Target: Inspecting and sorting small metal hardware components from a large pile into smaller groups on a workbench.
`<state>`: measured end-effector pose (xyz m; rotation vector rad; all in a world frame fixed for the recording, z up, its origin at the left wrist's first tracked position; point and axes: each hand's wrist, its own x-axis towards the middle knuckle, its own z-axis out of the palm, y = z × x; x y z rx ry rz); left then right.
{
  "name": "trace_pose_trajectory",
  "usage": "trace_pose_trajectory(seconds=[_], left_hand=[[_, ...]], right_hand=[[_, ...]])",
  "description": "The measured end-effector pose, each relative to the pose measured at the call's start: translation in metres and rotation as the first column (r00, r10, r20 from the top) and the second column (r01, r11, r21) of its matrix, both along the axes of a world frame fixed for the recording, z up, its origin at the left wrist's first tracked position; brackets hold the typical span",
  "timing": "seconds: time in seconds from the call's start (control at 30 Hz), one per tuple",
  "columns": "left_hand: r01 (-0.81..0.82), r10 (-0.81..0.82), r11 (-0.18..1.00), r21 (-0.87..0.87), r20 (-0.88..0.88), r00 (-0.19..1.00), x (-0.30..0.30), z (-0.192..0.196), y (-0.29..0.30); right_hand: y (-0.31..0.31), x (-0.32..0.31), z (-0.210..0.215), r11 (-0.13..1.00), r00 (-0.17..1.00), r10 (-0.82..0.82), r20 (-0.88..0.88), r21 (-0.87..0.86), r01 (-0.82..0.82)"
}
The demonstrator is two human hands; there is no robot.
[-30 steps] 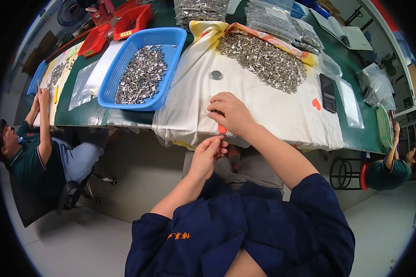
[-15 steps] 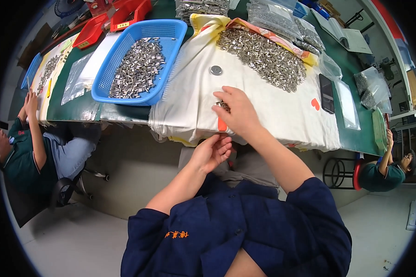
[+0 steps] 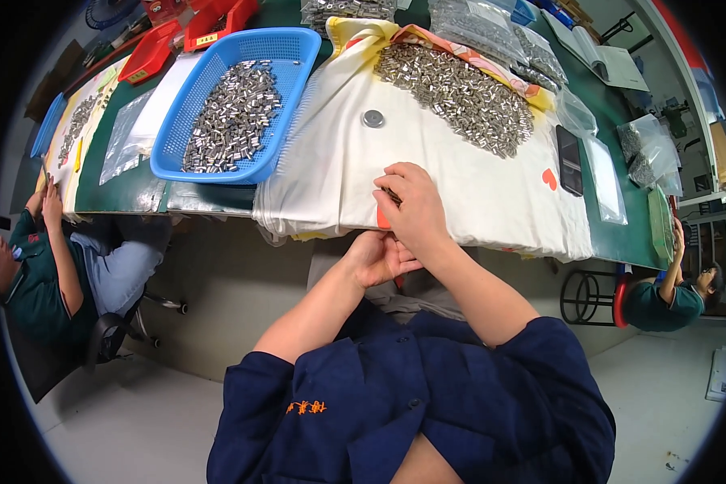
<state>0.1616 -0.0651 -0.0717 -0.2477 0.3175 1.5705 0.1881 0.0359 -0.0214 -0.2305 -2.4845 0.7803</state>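
Right grip closes, thumb towards fingers, on what I make out from afar as a few small metal pieces; the left grip is spread palm up, with nothing visible in it. Across my view runs the green counter, then the white cloth, then the blue basket at its left. One heap of pieces covers the cloth's far side, another lot fills much of the basket, and a round disc lies nearer. I judge the work partway, though which lot is finished I can't tell. Right forearm slants in from lower right, palm downward; the left reaches from lower left, fingers running beneath the right wrist.
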Motion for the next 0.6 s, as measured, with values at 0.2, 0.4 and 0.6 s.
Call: trace_pose_trajectory(seconds=[0.2, 0.4, 0.6], left_hand=[[-0.104, 0.092, 0.990, 0.091, 0.122, 0.988, 0.004, -0.005, 0.000], [-0.166, 0.162, 0.986, 0.025, 0.110, 0.981, 0.005, 0.002, 0.002], [-0.173, 0.151, 0.978, 0.118, 0.177, 0.973, 0.005, -0.012, 0.003]], right_hand=[[-0.001, 0.008, 0.003, 0.999, 1.000, -0.002, 0.025, -0.049, 0.003], [-0.003, 0.019, 0.004, 0.999, 0.999, 0.039, -0.012, -0.024, -0.039], [-0.015, 0.035, 0.003, 0.996, 0.997, 0.067, -0.043, -0.056, -0.069]])
